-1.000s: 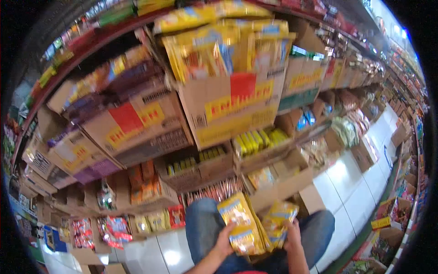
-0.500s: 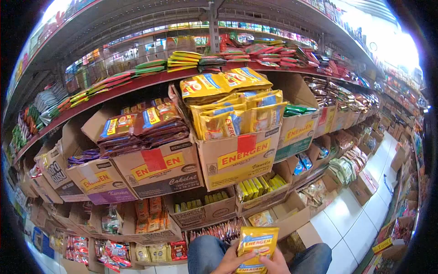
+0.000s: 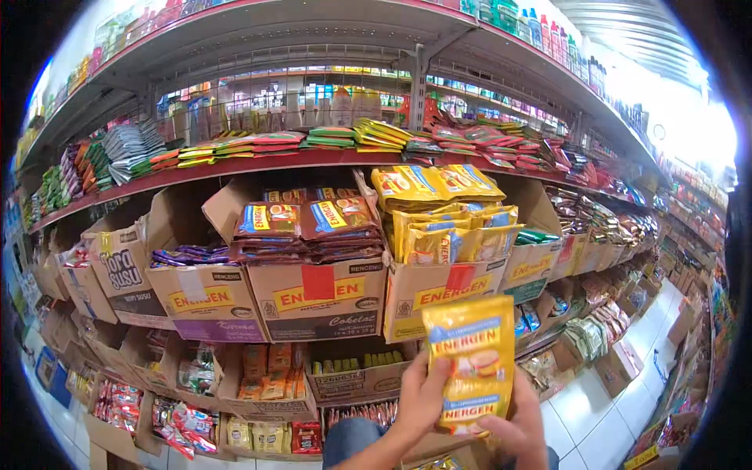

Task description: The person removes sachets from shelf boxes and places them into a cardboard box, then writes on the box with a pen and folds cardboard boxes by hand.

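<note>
Yellow Energen sachets [image 3: 471, 345] are held up in front of the boxes, between both hands. My left hand [image 3: 423, 395] grips their left edge, thumb across the front. My right hand [image 3: 521, 423] holds the lower right side, its thumb near the bottom. Behind them stands an open carton [image 3: 403, 301] filled with yellow Energen packs [image 3: 450, 227], more of them lying flat on top. To its left is a carton [image 3: 321, 301] of brown Energen packs [image 3: 305, 223].
A red-edged shelf [image 3: 258, 166] with sachet stacks runs above the cartons. Purple packs [image 3: 192, 254] fill a carton at the left. Lower boxes hold orange packs [image 3: 274, 372] and red packs [image 3: 117, 403]. White floor tiles [image 3: 583, 399] show at the right.
Both hands have raised the yellow sachets from the lap to in front of the cartons. The view has shifted, showing more of the upper shelves.
</note>
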